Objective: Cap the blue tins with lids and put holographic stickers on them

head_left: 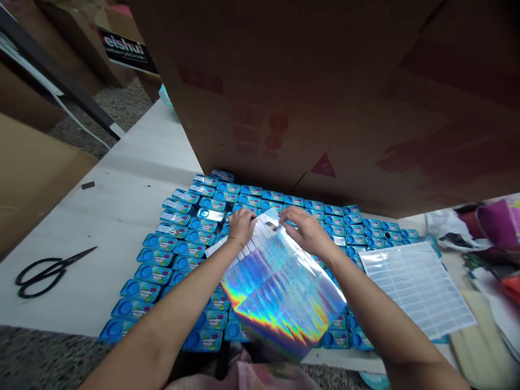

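Note:
A shiny holographic sticker sheet [284, 292] lies tilted over rows of small blue tins [158, 272]. Its near part shows rainbow colours, while pale label strips run along its far left side. My left hand [242, 225], with a thin bracelet at the wrist, is closed on the far left edge of the sheet. At the sheet's far corner my right hand [304, 230] is bent, thumb and fingers pinching the edge. Whether a single label is between those fingertips is too small to tell.
Black scissors [57, 271] lie on the white table [97, 206] at left. A big cardboard box [325, 97] stands behind the tins. Another label sheet [418, 287] rests on tins at right, near a white plastic bag [455, 225] and cloths.

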{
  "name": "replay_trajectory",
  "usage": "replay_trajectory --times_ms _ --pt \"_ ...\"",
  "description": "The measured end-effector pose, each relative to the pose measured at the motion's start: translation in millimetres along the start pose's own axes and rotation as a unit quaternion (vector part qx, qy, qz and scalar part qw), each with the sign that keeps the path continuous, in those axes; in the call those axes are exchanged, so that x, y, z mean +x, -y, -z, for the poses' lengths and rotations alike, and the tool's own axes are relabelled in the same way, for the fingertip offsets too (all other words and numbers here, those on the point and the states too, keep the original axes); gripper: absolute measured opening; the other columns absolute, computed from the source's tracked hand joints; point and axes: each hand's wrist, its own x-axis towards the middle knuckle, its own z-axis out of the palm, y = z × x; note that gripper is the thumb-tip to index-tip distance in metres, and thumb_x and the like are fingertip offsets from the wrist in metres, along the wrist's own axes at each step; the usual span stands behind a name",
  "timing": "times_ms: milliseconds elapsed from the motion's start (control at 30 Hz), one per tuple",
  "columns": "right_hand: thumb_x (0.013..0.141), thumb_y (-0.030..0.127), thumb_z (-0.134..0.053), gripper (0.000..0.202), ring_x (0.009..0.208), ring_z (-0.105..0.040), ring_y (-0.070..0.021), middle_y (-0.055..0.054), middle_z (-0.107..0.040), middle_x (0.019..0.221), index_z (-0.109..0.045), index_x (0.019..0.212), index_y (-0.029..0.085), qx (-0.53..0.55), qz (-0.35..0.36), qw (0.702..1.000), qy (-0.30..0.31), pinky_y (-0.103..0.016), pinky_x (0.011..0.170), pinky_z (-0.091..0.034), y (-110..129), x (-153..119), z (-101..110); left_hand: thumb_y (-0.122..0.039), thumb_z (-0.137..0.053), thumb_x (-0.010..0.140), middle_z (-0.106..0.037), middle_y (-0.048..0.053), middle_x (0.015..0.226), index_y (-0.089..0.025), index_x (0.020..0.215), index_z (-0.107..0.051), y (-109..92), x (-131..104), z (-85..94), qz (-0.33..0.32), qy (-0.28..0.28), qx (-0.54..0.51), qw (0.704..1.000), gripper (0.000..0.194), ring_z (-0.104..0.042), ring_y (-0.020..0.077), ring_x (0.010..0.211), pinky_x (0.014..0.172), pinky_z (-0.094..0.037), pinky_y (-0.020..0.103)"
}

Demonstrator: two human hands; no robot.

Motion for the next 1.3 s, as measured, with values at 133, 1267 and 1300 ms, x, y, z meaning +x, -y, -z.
replay_trajectory --times_ms 133,1267,1300 --pt "0.079 0.015 -0.046 0.014 0.082 -0.055 -0.0148 -0.003 -0.059 0.087 -0.060 0.081 0.019 0.001 -0.043 0.998 0.051 -0.025 0.071 -0.040 22 20 11 -0.032 -0.048 0.080 -0.059 0.007 0.107 -0.020 0.102 -0.061 -14 -15 42.9 -0.047 0.009 -0.187 0.981 0.028 -0.050 0.0198 0.101 0.088 -0.036 0.034" --pt "0.078 0.033 -0.048 0.025 0.067 -0.056 -0.0142 -0.005 -0.064 0.071 -0.065 0.070 0.017 0.076 -0.210 0.964 0.146 -0.021 0.054 -0.034 172 139 -253 -0.033 -0.073 0.048 -0.066 0.003 0.070 -0.015 0.069 -0.067 222 -92 158.0 0.387 -0.258 -0.381 0.799 0.029 -0.058 0.0153 0.071 0.068 -0.044 0.025" --pt "0.078 0.034 -0.048 0.025 0.068 -0.057 -0.0151 -0.006 -0.064 0.072 -0.065 0.071 0.017 0.066 -0.211 0.964 0.150 -0.022 0.054 -0.035 172 140 -254 -0.032 -0.073 0.047 -0.066 0.003 0.069 -0.015 0.069 -0.067 225 -91 155.8 0.393 -0.252 -0.390 0.794 0.029 -0.058 0.0151 0.070 0.068 -0.044 0.025"
